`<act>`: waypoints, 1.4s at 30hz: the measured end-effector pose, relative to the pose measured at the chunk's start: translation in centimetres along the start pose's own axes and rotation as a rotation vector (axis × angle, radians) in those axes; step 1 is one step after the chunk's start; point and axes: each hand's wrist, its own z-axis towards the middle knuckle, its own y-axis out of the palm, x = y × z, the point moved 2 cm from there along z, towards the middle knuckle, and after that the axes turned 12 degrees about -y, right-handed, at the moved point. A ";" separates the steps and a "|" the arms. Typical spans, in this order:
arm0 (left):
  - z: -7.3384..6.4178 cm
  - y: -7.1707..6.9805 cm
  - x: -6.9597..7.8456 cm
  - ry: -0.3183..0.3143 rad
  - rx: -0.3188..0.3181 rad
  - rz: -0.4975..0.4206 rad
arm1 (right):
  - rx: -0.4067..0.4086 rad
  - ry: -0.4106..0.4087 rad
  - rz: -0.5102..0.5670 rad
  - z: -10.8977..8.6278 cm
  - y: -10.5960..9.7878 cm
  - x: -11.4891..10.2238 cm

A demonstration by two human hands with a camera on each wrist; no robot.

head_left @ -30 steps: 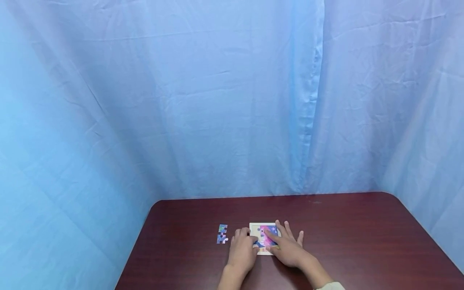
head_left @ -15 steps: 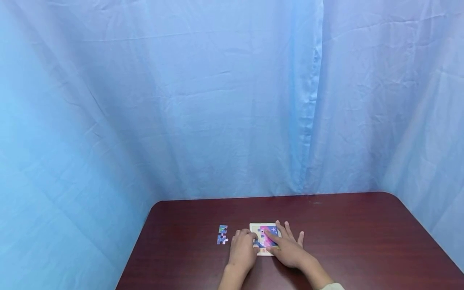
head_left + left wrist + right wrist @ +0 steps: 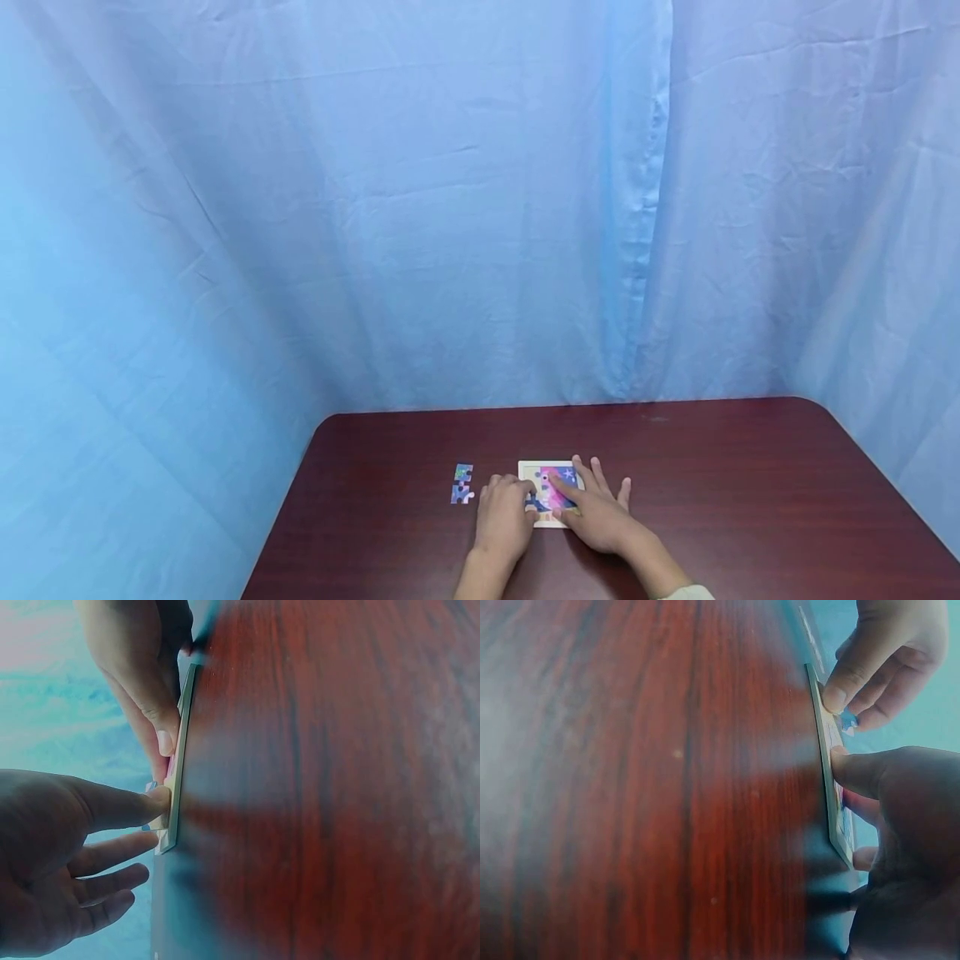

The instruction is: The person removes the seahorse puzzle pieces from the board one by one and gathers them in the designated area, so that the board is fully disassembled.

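A small puzzle board with a pale frame (image 3: 546, 463) lies on the table, partly filled with a pink and purple sea picture (image 3: 557, 500). At its left side my left hand (image 3: 502, 518) pinches a small blue puzzle piece (image 3: 848, 723) between thumb and fingers, low over the board. My right hand (image 3: 600, 518) rests with fingers spread on the board's right part, thumb near the lower edge and index finger on the pink picture. In the left wrist view the left thumb (image 3: 127, 806) is right at the board's end. The fingers hide parts of the picture.
Two loose blue puzzle pieces (image 3: 462, 484) lie on the dark red wooden table (image 3: 712, 467), left of the left hand. Light blue curtains (image 3: 480, 208) hang behind the table and along both sides.
The left index finger has lifted and bent slightly at the board's left side. The right hand and the loose pieces stay where they were.
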 end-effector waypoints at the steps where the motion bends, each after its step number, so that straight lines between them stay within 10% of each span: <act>1: 0.0 -0.1 0.0 0.002 0.003 0.003 | -0.002 0.001 0.001 0.0 0.0 0.0; 29: -0.3 -1.4 -0.5 0.080 0.040 -0.163 | -0.082 0.038 0.044 -0.5 -1.6 -1.6; 42: -0.4 -1.5 -0.9 0.068 -0.063 -0.239 | -0.100 0.059 0.034 -0.4 -1.8 -1.8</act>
